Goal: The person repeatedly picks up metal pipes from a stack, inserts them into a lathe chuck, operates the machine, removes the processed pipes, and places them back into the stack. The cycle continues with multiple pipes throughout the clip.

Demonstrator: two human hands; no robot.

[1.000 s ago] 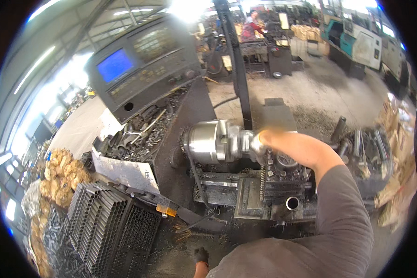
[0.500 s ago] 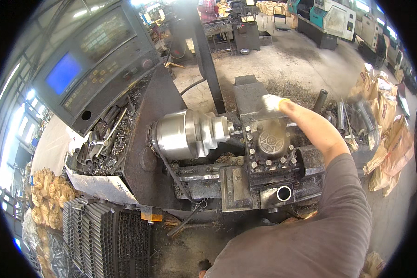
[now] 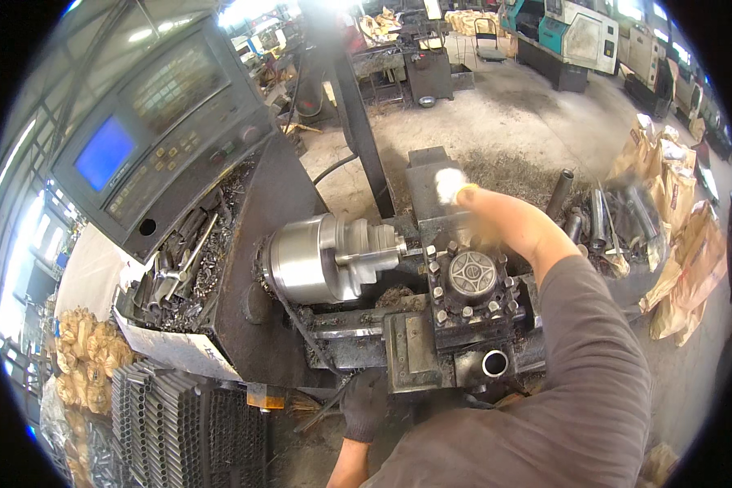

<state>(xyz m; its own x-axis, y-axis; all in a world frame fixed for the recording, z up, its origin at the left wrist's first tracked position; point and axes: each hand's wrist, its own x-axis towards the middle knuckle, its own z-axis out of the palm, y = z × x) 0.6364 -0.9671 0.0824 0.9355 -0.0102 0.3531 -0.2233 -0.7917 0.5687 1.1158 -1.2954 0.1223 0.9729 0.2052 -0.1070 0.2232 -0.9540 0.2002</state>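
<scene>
My right hand [image 3: 450,185], in a white glove, is over the dark block [image 3: 428,169] behind the tool post of a lathe. Glare blurs its fingers, so what they do is hidden. My left hand [image 3: 366,405], in a dark glove, is low at the front of the lathe, by a thin rod [image 3: 324,411]. I see the back of this hand; its fingers do not show clearly. Between the hands stand the square bolted tool post [image 3: 472,275] and, left of it, the shiny chuck [image 3: 305,260]. A short hollow tube [image 3: 494,363] points up at the front.
A control panel [image 3: 150,154] with a blue screen rises at the left, over a tray [image 3: 179,346] of metal chips and tools. Stacked steel tubes [image 3: 159,423] stand at the lower left. Paper sacks [image 3: 679,236] and loose tubes [image 3: 598,215] are at the right.
My left hand has come up into view beside the rod. The right hand has shifted slightly left and nearer along the dark block. The whole view has tilted a little.
</scene>
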